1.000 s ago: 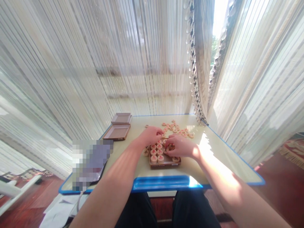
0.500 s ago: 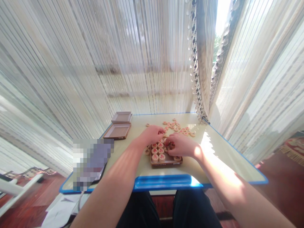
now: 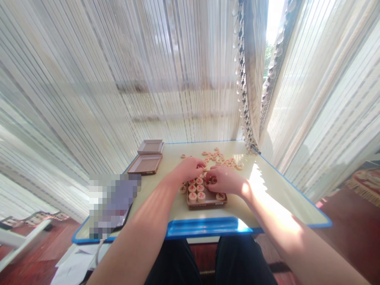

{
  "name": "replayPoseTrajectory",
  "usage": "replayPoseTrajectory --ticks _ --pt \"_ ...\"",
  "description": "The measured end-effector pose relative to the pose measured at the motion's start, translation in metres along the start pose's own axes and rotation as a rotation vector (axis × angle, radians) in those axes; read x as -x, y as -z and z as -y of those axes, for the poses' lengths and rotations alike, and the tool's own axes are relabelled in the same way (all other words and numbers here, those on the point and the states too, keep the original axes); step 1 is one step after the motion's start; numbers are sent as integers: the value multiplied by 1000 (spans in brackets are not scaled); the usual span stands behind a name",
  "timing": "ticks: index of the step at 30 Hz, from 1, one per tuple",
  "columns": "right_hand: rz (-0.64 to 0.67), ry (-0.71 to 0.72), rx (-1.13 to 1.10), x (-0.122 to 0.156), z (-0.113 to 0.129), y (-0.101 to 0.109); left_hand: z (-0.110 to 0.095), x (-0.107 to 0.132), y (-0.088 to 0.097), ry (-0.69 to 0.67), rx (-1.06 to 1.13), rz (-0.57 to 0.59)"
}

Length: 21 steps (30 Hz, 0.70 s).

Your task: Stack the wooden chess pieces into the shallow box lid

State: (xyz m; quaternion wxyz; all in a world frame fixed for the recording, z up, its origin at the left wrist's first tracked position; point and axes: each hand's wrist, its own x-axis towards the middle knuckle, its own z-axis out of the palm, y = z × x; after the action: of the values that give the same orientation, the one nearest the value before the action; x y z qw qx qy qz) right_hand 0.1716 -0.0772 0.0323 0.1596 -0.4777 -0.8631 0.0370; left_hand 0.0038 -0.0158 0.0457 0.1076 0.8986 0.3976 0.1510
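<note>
A small brown open box [image 3: 208,204] holds round wooden xiangqi pieces with red characters, lined up in columns on its left side. One xiangqi piece [image 3: 220,196] with a dark character lies in its near right corner. My right hand [image 3: 227,180] reaches over the box, fingers curled on a dark-marked xiangqi piece [image 3: 211,181] that they partly hide. My left hand [image 3: 191,168] is at the box's far edge, fingertips bent together around what looks like a xiangqi piece, mostly hidden. Another piece [image 3: 183,189] lies on the table, left of the box.
Several loose xiangqi pieces [image 3: 218,156] are scattered behind my hands. Two open box parts [image 3: 145,163] stand at the back left. A pixelated flat device [image 3: 115,204] with a cable lies at the left. The table [image 3: 276,206] has a blue rim and a blue front tray [image 3: 204,228].
My right hand's fingers have shifted slightly away from me within the box, carrying the dark-marked xiangqi piece. My left hand stays nearly in place. The whole view has shifted slightly.
</note>
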Motion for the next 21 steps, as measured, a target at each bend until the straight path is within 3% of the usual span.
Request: replayPoseTrajectory --ticks 16,21 --pt "-7 -44 -21 0 0 1 0 0 1 20 1 3" --pt "-135 -187 -53 -3 -11 2 1 0 2 53 0 7"
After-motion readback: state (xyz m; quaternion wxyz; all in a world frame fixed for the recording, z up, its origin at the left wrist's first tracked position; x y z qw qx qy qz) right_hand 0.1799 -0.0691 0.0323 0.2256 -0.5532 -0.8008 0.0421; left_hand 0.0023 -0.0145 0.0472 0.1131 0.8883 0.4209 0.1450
